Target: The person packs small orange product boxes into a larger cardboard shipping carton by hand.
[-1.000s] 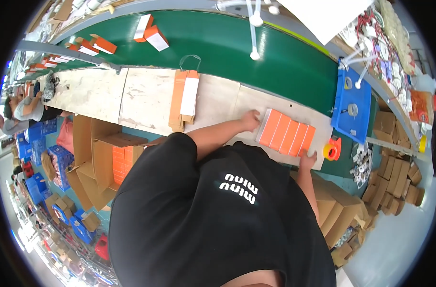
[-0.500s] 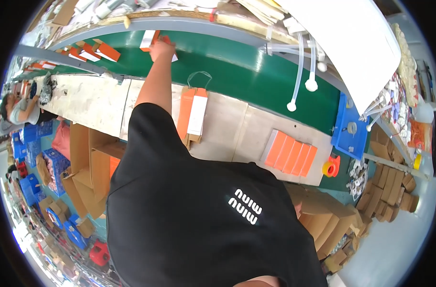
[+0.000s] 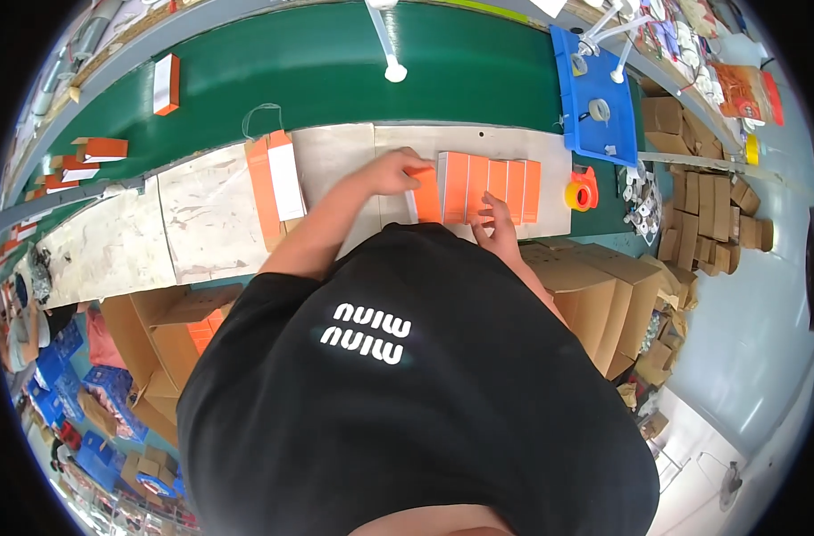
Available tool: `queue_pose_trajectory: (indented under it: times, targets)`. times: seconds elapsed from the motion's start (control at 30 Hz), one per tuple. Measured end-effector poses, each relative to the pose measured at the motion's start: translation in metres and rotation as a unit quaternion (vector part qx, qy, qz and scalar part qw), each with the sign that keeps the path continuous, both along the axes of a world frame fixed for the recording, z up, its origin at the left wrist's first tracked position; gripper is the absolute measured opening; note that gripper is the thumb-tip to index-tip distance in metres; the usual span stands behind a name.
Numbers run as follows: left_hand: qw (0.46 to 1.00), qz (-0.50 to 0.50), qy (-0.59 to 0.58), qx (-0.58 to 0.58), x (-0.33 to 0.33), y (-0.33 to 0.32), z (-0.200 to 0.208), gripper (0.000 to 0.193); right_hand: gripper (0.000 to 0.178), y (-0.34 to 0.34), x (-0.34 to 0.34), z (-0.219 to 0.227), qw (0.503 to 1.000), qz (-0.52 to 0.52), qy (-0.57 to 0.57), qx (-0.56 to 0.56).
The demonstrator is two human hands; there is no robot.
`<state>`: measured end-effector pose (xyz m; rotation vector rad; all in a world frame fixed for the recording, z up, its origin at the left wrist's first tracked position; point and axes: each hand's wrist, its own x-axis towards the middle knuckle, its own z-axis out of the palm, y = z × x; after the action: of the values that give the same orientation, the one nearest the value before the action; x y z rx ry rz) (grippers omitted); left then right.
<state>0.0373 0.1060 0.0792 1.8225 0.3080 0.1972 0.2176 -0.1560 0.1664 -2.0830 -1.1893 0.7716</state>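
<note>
My left hand (image 3: 392,171) is closed on the upper end of an orange and white box (image 3: 425,198), at the left end of a row of similar orange boxes (image 3: 494,183). The row lies side by side on the pale worktop. My right hand (image 3: 498,228) is over the row's near edge, fingers apart and holding nothing; whether its fingertips touch the boxes I cannot tell. Further left lies another orange and white box (image 3: 286,183) with flaps open and a thin clear loop at its far end.
Behind the worktop runs a green belt (image 3: 335,67) carrying a lone orange and white box (image 3: 166,85) and several open boxes at far left. A blue tray (image 3: 594,134) and an orange tape dispenser (image 3: 582,189) stand at right. Cardboard cartons (image 3: 594,277) flank my body.
My left hand has come back from the green belt, bringing an orange box to the row. My right hand has come into view over the row. The view has shifted to the right.
</note>
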Motion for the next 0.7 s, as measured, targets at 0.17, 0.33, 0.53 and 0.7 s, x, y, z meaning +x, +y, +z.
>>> queue_pose_trajectory:
  times: [0.17, 0.33, 0.53, 0.7]
  targets:
    - [0.992, 0.078, 0.031, -0.090, 0.043, -0.044, -0.051, 0.047, 0.067, -0.048, 0.009, 0.003, 0.994, 0.044, -0.052, -0.089]
    - [0.963, 0.264, -0.051, -0.020, 0.055, -0.046, -0.106, 0.045, 0.068, -0.118, 0.033, -0.038, 0.994, -0.010, -0.060, -0.091]
    - [0.918, 0.391, 0.025, 0.064, 0.045, -0.038, -0.056, 0.035, 0.062, -0.206, 0.064, -0.131, 0.978, -0.097, -0.134, -0.128]
    - [0.829, 0.432, 0.174, 0.310, -0.055, -0.001, 0.011, 0.050, 0.062, -0.218, 0.055, -0.121, 0.975, -0.134, -0.084, -0.159]
